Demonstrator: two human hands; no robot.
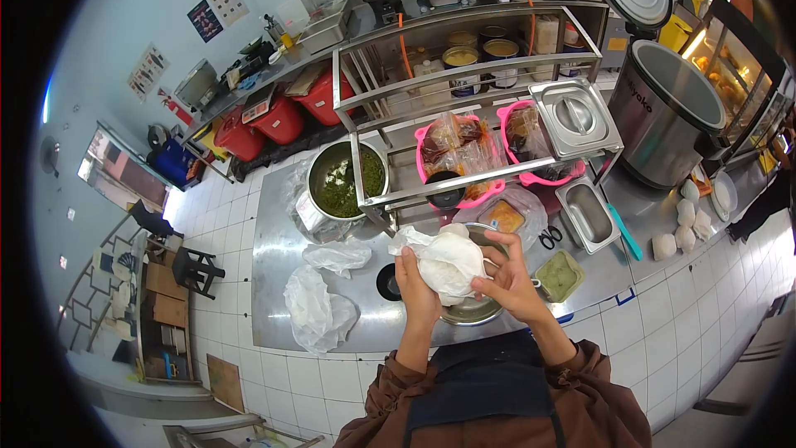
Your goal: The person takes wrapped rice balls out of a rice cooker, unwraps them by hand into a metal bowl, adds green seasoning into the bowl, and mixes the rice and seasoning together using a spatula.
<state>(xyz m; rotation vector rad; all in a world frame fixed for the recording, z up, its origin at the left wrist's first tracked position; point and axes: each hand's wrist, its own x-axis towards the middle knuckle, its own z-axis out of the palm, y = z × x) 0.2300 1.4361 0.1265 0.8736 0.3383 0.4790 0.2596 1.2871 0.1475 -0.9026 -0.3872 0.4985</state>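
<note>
Between my two hands is a rounded bundle in white wrapping (450, 265), held over a round metal bowl (474, 313). My left hand (418, 289) cups its left side, fingers wrapped against it. My right hand (508, 280) has its thumb and fingers on the bundle's right side. Just right of the bowl lies a green tray (560, 277), with black scissors (550, 237) above it. A clear bag with something orange (507, 216) sits behind the bowl. Crumpled white plastic bags (317, 311) lie left of my hands, beside a small black bowl (388, 282).
A pot of chopped greens (347, 182) stands at the back left. Beyond the steel table (278, 282) edge, a metal rack (464, 87) holds pink baskets (420, 149). A steel tray (590, 216), turquoise-handled tool (624, 232) and large cooker (663, 116) are right.
</note>
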